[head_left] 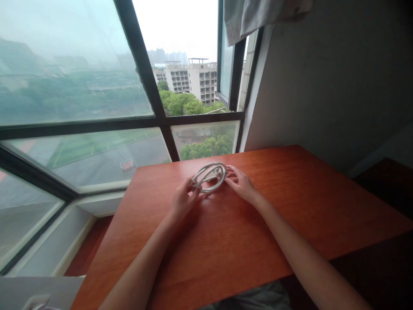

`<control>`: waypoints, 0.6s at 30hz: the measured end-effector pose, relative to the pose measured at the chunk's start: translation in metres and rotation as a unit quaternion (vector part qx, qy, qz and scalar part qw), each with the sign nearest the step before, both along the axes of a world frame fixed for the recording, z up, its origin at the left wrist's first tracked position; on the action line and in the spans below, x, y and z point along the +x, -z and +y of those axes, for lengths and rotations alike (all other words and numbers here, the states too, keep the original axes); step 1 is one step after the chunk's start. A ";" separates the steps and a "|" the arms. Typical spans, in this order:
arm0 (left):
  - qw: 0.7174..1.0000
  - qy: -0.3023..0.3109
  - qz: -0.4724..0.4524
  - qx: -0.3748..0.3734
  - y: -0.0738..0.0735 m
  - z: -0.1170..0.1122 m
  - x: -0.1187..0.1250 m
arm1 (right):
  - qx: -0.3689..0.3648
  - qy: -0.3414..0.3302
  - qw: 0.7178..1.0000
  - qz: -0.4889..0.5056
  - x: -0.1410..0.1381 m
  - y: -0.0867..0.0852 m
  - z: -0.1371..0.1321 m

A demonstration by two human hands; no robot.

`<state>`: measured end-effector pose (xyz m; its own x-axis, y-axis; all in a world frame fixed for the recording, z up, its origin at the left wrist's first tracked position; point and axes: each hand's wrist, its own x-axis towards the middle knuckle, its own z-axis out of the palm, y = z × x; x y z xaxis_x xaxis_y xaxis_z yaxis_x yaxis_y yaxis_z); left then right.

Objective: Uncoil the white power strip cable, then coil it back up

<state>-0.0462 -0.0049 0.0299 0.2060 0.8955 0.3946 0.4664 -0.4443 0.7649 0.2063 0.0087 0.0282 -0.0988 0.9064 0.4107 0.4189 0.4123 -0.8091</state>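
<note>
A coiled white cable [210, 175] lies on a reddish-brown wooden table [290, 206], near its far edge. My left hand [183, 199] is at the coil's left end, with fingers pinched on the loops there. My right hand [241, 183] rests on the table at the coil's right side, fingers curled and touching the loops. Both forearms reach in from the bottom of the view.
A large dark-framed window [155, 116] stands just beyond the table's far and left edges, with one pane [227, 64] swung open. A grey wall [322, 86] runs along the right. Pale cloth [258, 15] hangs at the top. A white ledge [97, 202] sits below the window.
</note>
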 end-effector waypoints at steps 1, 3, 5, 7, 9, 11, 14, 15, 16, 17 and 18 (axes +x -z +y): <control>1.000 0.006 -0.020 -0.011 0.002 0.001 -0.001 | 0.002 0.015 1.000 0.004 0.001 0.005 -0.001; 0.998 0.026 -0.053 -0.033 0.006 0.003 -0.003 | -0.002 0.053 0.999 0.015 0.005 0.016 -0.002; 0.994 0.050 -0.079 -0.051 0.010 0.003 -0.004 | -0.012 0.091 0.995 0.023 0.012 0.028 -0.003; 0.992 0.065 -0.091 -0.058 0.012 0.004 -0.007 | -0.028 0.118 0.992 0.031 0.020 0.038 -0.002; 0.991 0.079 -0.092 -0.065 0.014 0.007 -0.013 | -0.045 0.129 0.990 0.039 0.027 0.045 0.001; 0.990 0.090 -0.079 -0.079 0.016 0.012 -0.021 | -0.054 0.133 0.989 0.045 0.030 0.049 0.003; 0.993 0.070 -0.027 -0.086 0.017 0.017 -0.034 | -0.044 0.140 0.989 0.025 0.029 0.050 0.004; 0.995 0.060 -0.014 -0.084 0.018 0.018 -0.036 | -0.039 0.141 0.989 0.011 0.029 0.050 0.004; 0.995 0.056 -0.011 -0.083 0.018 0.018 -0.036 | -0.034 0.141 0.989 -0.004 0.028 0.050 0.003; 0.994 0.061 -0.017 -0.085 0.018 0.017 -0.035 | -0.029 0.139 0.990 -0.019 0.027 0.049 0.002; 0.993 0.071 -0.027 -0.089 0.018 0.016 -0.032 | -0.025 0.138 0.990 -0.031 0.026 0.049 0.002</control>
<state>-0.0781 0.0113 0.0122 0.3180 0.9152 0.2475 0.3640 -0.3589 0.8594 0.2322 0.0105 -0.0204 0.1313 0.9214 0.3658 0.5602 0.2355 -0.7942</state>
